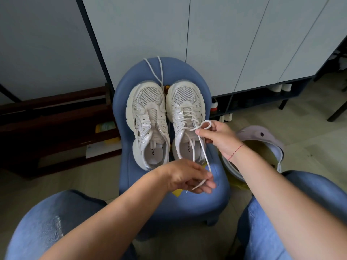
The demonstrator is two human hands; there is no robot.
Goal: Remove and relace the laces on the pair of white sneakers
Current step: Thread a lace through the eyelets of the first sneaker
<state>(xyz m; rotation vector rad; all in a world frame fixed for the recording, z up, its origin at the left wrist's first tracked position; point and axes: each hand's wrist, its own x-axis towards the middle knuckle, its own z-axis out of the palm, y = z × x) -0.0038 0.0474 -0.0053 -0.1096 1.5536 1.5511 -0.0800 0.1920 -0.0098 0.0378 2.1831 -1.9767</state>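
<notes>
Currently, both white sneakers stand side by side, toes pointing away from the person, on the seat of a blue chair [169, 203]: the unlaced sneaker [148, 124] is on the person's left and the laced sneaker [187, 102] on the right, touching it. The right hand [219, 139] pinches a small loop [205, 123] of the lace [203, 152] just above the laced sneaker's top eyelets, while the left hand [187, 177], nearer the seat's front edge, curls its fingers round the free end of the same lace. A loose lace [155, 72] lies beyond the toes, trailing over the chair's back edge.
</notes>
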